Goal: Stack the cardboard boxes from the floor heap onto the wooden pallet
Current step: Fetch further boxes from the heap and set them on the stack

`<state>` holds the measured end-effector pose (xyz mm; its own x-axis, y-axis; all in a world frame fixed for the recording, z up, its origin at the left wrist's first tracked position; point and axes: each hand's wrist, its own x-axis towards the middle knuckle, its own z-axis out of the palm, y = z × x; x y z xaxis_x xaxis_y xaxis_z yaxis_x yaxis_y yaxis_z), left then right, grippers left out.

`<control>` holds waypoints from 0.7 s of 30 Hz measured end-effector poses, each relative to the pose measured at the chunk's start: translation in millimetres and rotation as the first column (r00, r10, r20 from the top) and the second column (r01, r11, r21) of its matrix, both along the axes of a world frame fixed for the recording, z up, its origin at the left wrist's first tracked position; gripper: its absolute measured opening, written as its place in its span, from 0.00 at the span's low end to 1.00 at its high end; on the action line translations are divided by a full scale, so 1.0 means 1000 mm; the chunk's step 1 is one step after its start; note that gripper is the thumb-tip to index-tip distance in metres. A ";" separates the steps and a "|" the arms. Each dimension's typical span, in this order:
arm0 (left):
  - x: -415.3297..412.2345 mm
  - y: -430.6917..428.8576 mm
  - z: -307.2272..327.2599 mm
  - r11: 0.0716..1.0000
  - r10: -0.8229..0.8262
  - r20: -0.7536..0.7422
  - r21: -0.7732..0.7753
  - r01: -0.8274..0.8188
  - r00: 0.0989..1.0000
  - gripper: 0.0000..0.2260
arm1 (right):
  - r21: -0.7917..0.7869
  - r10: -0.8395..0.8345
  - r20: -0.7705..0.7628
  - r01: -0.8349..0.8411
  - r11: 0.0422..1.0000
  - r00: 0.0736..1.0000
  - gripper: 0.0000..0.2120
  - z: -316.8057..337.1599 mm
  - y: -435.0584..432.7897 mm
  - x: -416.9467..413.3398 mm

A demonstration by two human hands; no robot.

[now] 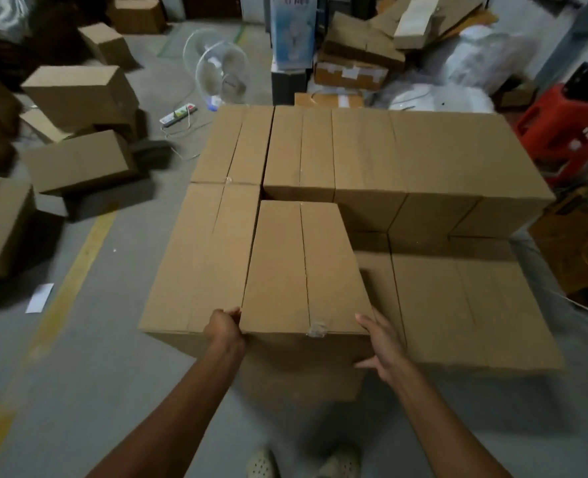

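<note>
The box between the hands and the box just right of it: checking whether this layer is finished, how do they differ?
The held box sits in the upper layer; the right-hand box lies one layer lower. The left hand grips the held box's corner and the right hand presses its side; no hand holds the right-hand box. Clear tape shows at the held box's seam, none plainly on the other. Both are closed brown cardboard.

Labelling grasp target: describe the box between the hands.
The box is plain brown cardboard, its top flaps meeting at a lengthwise seam with a clear tape patch at the near end. It lies in the upper layer against the neighbouring box on its left. The left hand grips its near-left corner; the right hand presses flat on its right side.
</note>
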<state>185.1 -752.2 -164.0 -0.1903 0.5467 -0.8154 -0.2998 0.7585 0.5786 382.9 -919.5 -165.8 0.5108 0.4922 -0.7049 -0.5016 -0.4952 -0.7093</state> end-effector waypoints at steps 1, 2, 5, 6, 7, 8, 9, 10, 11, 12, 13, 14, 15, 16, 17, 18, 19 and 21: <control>-0.001 -0.002 -0.008 1.000 0.001 0.023 -0.030 -0.001 1.000 0.14 | 0.002 0.008 -0.008 -0.008 1.000 1.000 0.28 -0.012 0.000 -0.004; -0.003 -0.005 -0.019 0.998 -0.009 0.040 -0.057 0.011 0.999 0.14 | -0.001 0.014 -0.013 -0.014 1.000 1.000 0.28 -0.025 0.000 -0.008; -0.010 -0.016 -0.046 0.975 -0.091 0.057 -0.200 0.101 0.994 0.11 | -0.012 -0.002 -0.012 0.002 1.000 1.000 0.28 -0.062 -0.001 -0.021; -0.013 -0.019 -0.056 0.967 -0.115 0.103 -0.215 0.135 0.988 0.12 | -0.019 -0.018 -0.015 0.017 1.000 1.000 0.28 -0.074 -0.002 -0.026; -0.016 -0.020 -0.068 0.969 -0.124 0.157 -0.192 0.154 0.980 0.15 | -0.022 -0.034 -0.020 0.034 0.999 0.999 0.28 -0.084 -0.002 -0.031; -0.019 -0.020 -0.082 0.975 -0.114 0.175 -0.169 0.144 0.978 0.18 | -0.029 -0.048 -0.023 0.047 0.998 0.999 0.28 -0.093 -0.001 -0.034; -0.023 -0.019 -0.096 0.984 -0.067 0.201 -0.151 0.098 0.977 0.20 | -0.040 -0.054 -0.022 0.053 0.998 0.998 0.29 -0.100 0.001 -0.037; -0.025 -0.018 -0.106 0.988 -0.041 0.203 -0.136 0.070 0.978 0.21 | -0.055 -0.053 -0.022 0.052 0.997 0.998 0.29 -0.108 0.003 -0.039; -0.026 -0.019 -0.114 0.990 -0.033 0.200 -0.125 0.059 0.979 0.22 | -0.079 -0.048 -0.020 0.047 0.996 0.999 0.29 -0.115 0.006 -0.039; -0.028 -0.019 -0.121 0.991 -0.042 0.212 -0.119 0.069 0.976 0.23 | -0.099 -0.040 -0.013 0.038 0.994 0.999 0.30 -0.121 0.009 -0.038; -0.028 -0.019 -0.128 0.991 -0.038 0.227 -0.115 0.066 0.973 0.24 | -0.114 -0.026 -0.004 0.025 0.993 1.000 0.29 -0.128 0.012 -0.036; -0.027 -0.018 -0.133 0.992 -0.028 0.236 -0.111 0.055 0.971 0.24 | -0.124 -0.009 0.009 0.010 0.992 1.000 0.29 -0.135 0.016 -0.034; -0.028 -0.016 -0.139 0.992 -0.020 0.247 -0.116 0.050 0.969 0.24 | -0.133 0.003 0.021 0.000 0.991 1.000 0.29 -0.142 0.021 -0.032; -0.026 -0.014 -0.145 0.991 -0.012 0.264 -0.122 0.046 0.964 0.23 | -0.135 0.010 0.036 -0.005 0.991 0.999 0.28 -0.147 0.025 -0.028; -0.025 -0.011 -0.150 0.991 -0.017 0.277 -0.123 0.053 0.961 0.22 | -0.135 0.017 0.050 -0.010 0.991 0.999 0.28 -0.153 0.030 -0.025; -0.023 -0.008 -0.152 0.991 -0.024 0.291 -0.115 0.060 0.956 0.21 | -0.134 0.024 0.062 -0.015 0.991 0.998 0.29 -0.157 0.035 -0.021; -0.021 -0.005 -0.155 0.991 -0.031 0.304 -0.112 0.068 0.952 0.20 | -0.133 0.029 0.067 -0.020 0.991 0.997 0.29 -0.159 0.040 -0.017; -0.016 0.002 -0.160 0.991 -0.019 0.290 -0.120 0.056 0.957 0.18 | -0.133 0.038 0.083 -0.027 0.991 0.996 0.29 -0.163 0.048 -0.008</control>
<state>168.8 -750.7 -323.9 0.0811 0.4390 -0.8948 -0.4099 0.8330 0.3716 375.4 -871.7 -328.8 0.5573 0.4154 -0.7189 -0.4241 -0.6019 -0.6766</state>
